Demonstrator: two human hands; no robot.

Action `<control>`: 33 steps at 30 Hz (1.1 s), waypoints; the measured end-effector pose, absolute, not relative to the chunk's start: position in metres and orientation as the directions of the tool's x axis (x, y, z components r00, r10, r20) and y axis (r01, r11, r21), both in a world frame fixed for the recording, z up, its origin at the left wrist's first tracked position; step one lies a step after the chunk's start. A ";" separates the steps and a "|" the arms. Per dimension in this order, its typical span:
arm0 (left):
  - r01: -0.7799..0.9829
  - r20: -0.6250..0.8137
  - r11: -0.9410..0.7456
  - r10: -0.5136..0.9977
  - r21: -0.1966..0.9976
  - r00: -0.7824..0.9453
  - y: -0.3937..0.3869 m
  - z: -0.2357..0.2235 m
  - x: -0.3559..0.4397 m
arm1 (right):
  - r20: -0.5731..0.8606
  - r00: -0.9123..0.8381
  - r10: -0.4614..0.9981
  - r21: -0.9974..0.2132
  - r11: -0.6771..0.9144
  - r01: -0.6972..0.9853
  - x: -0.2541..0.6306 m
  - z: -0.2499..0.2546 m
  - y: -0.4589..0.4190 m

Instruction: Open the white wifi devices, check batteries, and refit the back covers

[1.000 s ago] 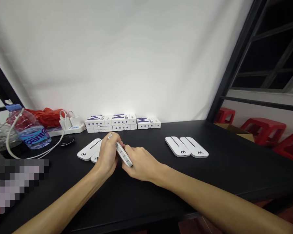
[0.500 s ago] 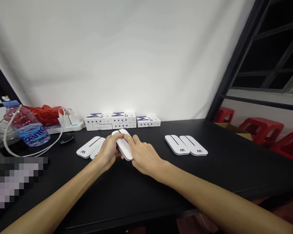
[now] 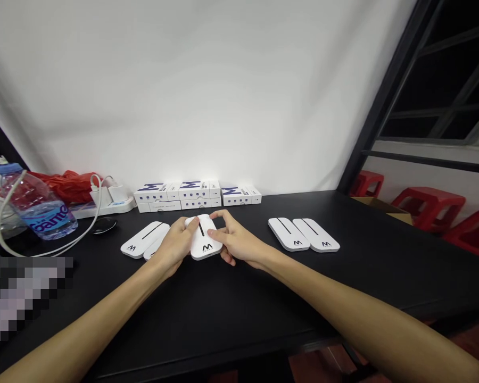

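Both my hands hold one flat white device (image 3: 203, 242) with a black slot and an M logo, face up just above the black table (image 3: 231, 308). My left hand (image 3: 176, 246) grips its left edge with curled fingers. My right hand (image 3: 234, 240) pinches its right edge between thumb and fingers. Two more white devices (image 3: 141, 240) lie side by side just left of my left hand, the nearer one partly hidden behind it. Another pair of the same devices (image 3: 303, 234) lies to the right.
Several white boxes (image 3: 195, 192) with purple logos line the back wall. At the left stand a water bottle (image 3: 40, 208), a white power strip (image 3: 104, 205) with chargers and cable, a red bag (image 3: 69, 182) and a small black disc (image 3: 104, 225). Red stools (image 3: 427, 205) stand beyond the table's right side.
The device was on edge with its ribbed side showing, then was turned over; now it faces up showing slot and logo, held lower between both hands.
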State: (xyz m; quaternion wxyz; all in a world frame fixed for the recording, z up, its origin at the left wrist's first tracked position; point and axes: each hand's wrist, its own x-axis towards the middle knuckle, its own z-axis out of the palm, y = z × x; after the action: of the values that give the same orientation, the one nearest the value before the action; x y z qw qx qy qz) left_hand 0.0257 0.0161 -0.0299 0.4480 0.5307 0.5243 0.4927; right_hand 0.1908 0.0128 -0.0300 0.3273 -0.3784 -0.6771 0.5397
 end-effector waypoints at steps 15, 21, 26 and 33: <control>0.904 0.390 -0.353 0.888 0.242 0.243 0.025 -0.007 -0.008 | 0.158 -0.327 0.932 -0.728 0.334 0.599 0.187 -0.031 0.010; 0.956 0.052 -0.183 0.983 0.229 0.176 0.028 -0.024 -0.009 | 0.313 -0.531 0.788 -0.451 0.615 0.647 0.179 -0.033 0.000; 0.975 0.067 -0.070 0.996 0.211 0.057 0.030 -0.032 0.003 | 0.358 -0.577 0.734 -0.389 0.679 0.623 0.190 -0.025 0.008; 0.964 0.191 0.000 0.980 0.267 -0.053 0.047 -0.034 0.009 | 0.215 -0.275 0.937 -0.202 0.318 0.926 0.248 0.017 0.027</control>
State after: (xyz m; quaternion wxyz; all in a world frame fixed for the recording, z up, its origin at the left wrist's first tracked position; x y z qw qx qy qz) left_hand 0.0087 0.0469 -0.0344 0.0248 0.6877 0.7067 0.1645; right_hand 0.2482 0.0268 0.0171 0.1482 -0.5837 -0.7981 0.0181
